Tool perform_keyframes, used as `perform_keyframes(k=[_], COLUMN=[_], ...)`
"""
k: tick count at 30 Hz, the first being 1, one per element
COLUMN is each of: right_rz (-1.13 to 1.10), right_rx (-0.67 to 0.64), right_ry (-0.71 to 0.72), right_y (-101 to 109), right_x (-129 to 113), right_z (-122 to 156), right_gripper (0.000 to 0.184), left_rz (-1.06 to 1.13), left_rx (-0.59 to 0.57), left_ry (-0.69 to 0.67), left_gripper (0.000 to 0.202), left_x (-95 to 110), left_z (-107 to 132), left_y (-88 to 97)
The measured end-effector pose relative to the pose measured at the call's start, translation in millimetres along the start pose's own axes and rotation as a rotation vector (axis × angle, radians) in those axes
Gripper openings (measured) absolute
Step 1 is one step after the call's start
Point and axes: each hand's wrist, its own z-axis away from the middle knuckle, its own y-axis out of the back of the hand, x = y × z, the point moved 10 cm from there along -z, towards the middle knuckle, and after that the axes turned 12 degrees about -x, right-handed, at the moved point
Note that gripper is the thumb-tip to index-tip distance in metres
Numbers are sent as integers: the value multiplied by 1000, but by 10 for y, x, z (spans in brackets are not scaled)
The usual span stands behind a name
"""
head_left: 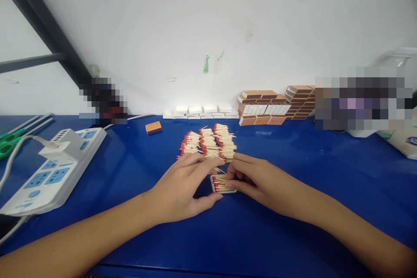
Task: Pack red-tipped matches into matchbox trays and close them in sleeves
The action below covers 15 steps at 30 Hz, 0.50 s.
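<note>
The blue table (293,208) carries everything. A white power strip (55,169) lies at the left. Against the back wall stands a stack of brown matchbox sleeves (276,104), with a row of white inner trays (202,111) just beside it. In front of these lies a loose pile of red-tipped matches (211,143), laid roughly parallel.

Just in front of the pile, the left hand (182,191) curls half-closed around a small matchbox tray (221,184), with the fingers over its far side and the thumb along its near edge. The right hand (257,180) has its fingers bunched against the tray's right end and the matches in it. I cannot tell whether they pinch or only press.

The tray looks like thin card: very light, easily crushed, and likely to slide on the smooth tabletop. It is best held by its long sides, gently. The matches are stiff but thin and snappable, and they roll and scatter. They are best gripped mid-shaft in a bundle.
</note>
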Motion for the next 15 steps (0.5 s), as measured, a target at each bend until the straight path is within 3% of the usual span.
perform_keyframes(k=[15], right_rz=[-41], right_rx=[44], right_ry=[53], right_y=[-14], right_x=[-85], right_z=[7], right_gripper=[19], left_rz=[9], left_rx=[0], left_ry=[8], left_gripper=[63], left_x=[-1], left_z=[-1], left_y=[6])
